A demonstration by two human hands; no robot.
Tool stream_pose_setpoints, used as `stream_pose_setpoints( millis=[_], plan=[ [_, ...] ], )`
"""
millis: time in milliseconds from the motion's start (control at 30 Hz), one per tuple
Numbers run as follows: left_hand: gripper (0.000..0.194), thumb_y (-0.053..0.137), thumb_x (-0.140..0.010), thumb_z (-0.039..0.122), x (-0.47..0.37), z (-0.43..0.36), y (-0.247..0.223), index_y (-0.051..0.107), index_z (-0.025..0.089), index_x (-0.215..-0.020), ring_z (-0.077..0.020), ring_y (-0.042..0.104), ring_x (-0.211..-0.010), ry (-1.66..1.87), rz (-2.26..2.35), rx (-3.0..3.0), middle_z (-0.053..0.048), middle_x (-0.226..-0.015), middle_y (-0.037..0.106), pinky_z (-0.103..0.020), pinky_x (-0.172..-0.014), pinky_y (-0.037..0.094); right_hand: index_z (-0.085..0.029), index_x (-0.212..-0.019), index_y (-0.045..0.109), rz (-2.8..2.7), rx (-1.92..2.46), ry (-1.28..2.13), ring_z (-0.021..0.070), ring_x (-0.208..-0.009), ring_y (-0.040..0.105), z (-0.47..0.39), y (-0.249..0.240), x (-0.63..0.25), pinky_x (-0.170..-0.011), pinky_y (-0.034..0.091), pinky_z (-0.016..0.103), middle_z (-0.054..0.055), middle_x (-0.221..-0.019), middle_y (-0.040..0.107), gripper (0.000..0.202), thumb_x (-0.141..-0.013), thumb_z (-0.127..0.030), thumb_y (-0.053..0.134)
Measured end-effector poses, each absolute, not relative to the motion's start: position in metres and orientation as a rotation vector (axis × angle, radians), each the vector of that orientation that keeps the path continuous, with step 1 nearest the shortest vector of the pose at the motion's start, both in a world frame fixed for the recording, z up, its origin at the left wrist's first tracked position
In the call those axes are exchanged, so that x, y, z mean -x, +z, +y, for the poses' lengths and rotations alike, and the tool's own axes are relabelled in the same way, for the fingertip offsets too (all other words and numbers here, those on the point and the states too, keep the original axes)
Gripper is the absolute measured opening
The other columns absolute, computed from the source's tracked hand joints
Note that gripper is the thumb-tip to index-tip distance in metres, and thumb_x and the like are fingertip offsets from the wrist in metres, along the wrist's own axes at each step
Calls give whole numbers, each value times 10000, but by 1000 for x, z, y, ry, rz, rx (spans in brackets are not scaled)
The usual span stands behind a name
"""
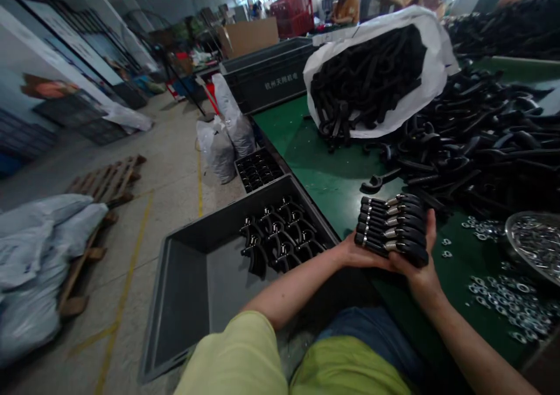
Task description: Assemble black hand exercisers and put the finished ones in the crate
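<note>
A stack of black curved parts with silver springs (394, 227) is held between my two hands over the front edge of the green table. My left hand (361, 252) is closed round the stack's left and lower side, its fingers partly hidden. On the right side my right hand (422, 266) grips the same stack, thumb at the front and fingers behind. To the left, a grey bin (184, 290) holds several groups of similar black parts (280, 237) at its far right side.
A white sack (437, 51) of black parts lies on the green table (324, 167), beside a large black heap (490, 144). Metal nuts (503, 296) and a metal bowl (510, 231) are at the right. A smaller crate (260, 170) stands beyond the bin. A person (347, 4) sits far back.
</note>
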State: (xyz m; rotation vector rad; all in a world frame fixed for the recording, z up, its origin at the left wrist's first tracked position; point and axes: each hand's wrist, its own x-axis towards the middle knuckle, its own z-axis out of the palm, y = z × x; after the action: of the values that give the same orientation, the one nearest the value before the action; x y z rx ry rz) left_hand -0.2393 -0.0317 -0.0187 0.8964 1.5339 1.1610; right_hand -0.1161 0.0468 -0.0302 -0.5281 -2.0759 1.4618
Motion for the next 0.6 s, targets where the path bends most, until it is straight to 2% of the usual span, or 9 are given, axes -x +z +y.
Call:
stream_pose_setpoints(
  millis=[133,267,333,400,500,600],
  plan=[
    [539,789,-586,270,241,-67,-8,656,223,-1107,-244,454,-1248,1211,1567,-928,-18,-1247,603,-410,-1101,285,-281,-1458,-152,-2177,442,1504,298,-1314,367,28,-14,125,-1021,374,485,119,-1506,256,1018,-780,-510,572],
    [584,835,-500,328,254,-142,-1,679,200,-1048,-276,502,-1190,1487,1764,-617,-39,-1164,653,-423,-1053,351,-290,-1473,-81,-2414,104,1548,280,-1392,182,13,0,138,-1089,256,496,73,-1551,122,939,-801,-557,518],
    [543,823,-525,346,264,-185,-5,681,161,-1015,-264,557,-1119,1732,1744,-350,-54,-1069,691,-392,-1010,401,-301,-1477,-28,-2509,75,1448,265,-1403,141,12,-5,140,-1109,198,507,65,-1553,112,892,-816,-516,530],
    [480,804,-572,310,275,-227,-16,673,157,-1008,-236,619,-1006,1890,1659,10,-49,-1017,704,-351,-932,463,-291,-1479,3,-2589,140,1318,263,-1398,169,16,-17,138,-1109,201,512,85,-1544,155,864,-827,-471,541],
    [293,749,-663,282,287,-281,-39,675,144,-910,-200,669,-796,1849,1531,490,-50,-870,721,-304,-780,525,-250,-1483,58,-2676,194,1138,284,-1383,216,23,-41,132,-1093,252,523,122,-1518,231,836,-831,-451,541],
    [267,684,-740,359,288,-319,-68,661,122,-861,-205,667,-674,1734,1479,654,-69,-752,709,-319,-675,540,-231,-1480,101,-2706,184,1020,291,-1375,240,27,-56,127,-1085,282,519,128,-1501,273,822,-825,-448,549]
  ],
)
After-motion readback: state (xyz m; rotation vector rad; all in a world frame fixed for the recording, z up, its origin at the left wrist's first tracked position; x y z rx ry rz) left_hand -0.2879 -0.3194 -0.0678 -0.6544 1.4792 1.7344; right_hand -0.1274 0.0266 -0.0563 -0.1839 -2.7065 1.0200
